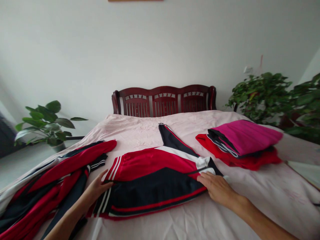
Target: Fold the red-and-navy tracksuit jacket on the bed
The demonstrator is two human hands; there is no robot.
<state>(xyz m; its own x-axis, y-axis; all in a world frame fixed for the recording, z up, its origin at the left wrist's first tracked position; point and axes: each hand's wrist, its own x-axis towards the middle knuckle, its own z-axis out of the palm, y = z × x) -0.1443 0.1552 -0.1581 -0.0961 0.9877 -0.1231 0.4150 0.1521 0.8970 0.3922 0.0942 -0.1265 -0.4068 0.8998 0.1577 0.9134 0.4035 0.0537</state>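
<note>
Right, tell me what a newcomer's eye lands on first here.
A red-and-navy track jacket spread on the pink bedsheet grabs attention at centre, under the left hand and right hand. To the right, a folded magenta garment sits on a red one. A dark red wooden headboard stands behind.

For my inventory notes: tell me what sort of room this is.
Most likely a bedroom: a double bed with pale pink bedding, a dark carved wooden headboard against the wall, and a potted plant beside it.

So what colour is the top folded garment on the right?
The folded garment is magenta, shown best in the head view.
</note>
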